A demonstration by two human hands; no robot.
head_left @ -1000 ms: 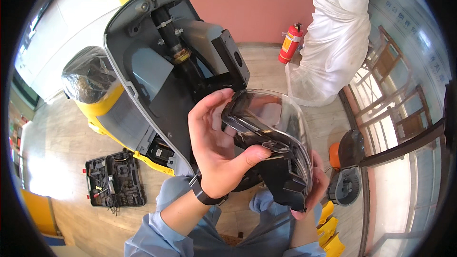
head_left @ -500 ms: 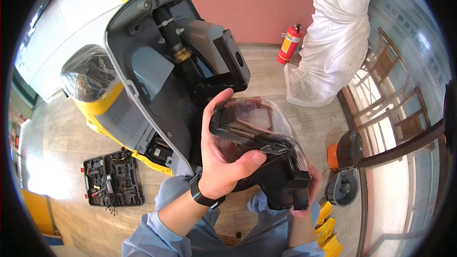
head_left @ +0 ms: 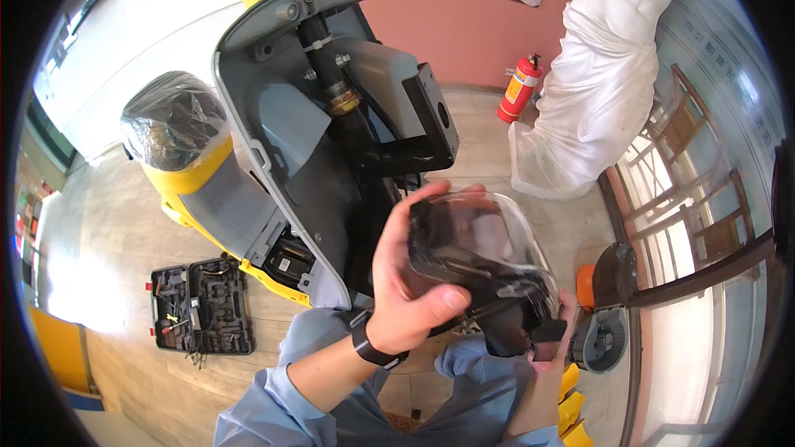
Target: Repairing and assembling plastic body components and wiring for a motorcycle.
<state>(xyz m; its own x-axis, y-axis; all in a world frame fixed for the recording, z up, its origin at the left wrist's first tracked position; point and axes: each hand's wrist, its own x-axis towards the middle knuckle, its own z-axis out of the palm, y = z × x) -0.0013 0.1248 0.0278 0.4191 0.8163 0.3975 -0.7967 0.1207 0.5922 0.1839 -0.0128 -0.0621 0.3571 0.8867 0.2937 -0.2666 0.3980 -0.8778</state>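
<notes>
Pink wall (head_left: 464,41) behind; near an open grey shell (head_left: 290,132), left hand (head_left: 396,285) and right hand (head_left: 563,331) grip a clear-topped black housing (head_left: 468,236), apparently a handling step; moving it next calls for steady support.

I wear the left fisheye camera on my head, so it looks steeply down and outward over the open, grey, curved plastic shell (head_left: 327,211). My left hand (head_left: 399,294) and right hand (head_left: 566,323) come close under the lens, to the right of the shell and nearer me; the flat pink wall (head_left: 464,41) sits farther off, beyond the shell.
</notes>
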